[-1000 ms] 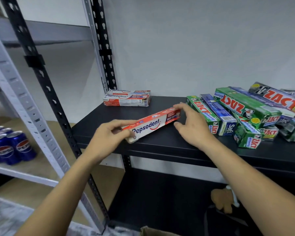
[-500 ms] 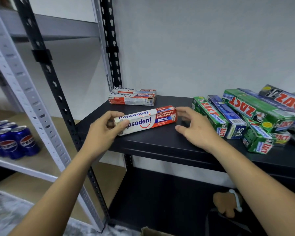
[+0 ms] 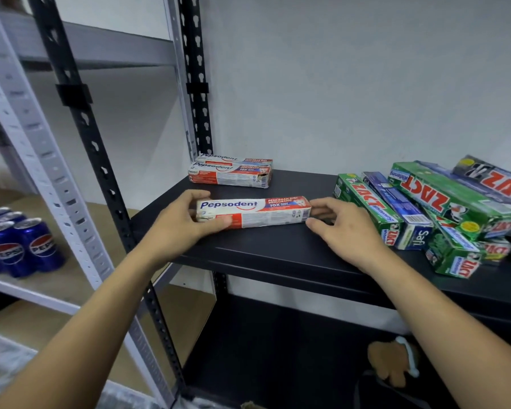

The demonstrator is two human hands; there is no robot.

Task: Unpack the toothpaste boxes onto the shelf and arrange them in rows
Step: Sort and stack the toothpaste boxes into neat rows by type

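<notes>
While the left hand (image 3: 174, 228) grips a Pepsodent box (image 3: 252, 212) on the black shelf (image 3: 278, 249), right hand (image 3: 341, 231) open, fingertips at its end

My left hand (image 3: 174, 231) grips the left end of a Pepsodent box (image 3: 252, 212) lying on the black shelf (image 3: 278, 252); my right hand (image 3: 344, 228) touches its right end. Behind sit stacked Pepsodent boxes (image 3: 232, 172), Zact boxes (image 3: 443, 214) piled right, Pepsi cans (image 3: 18, 246) far left.

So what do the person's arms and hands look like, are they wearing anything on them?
Both arms are bare to the frame's edge: no sleeves in view. The left hand and right hand show no gloves, rings, watch or bracelet, and the fingers are uncovered.
</notes>
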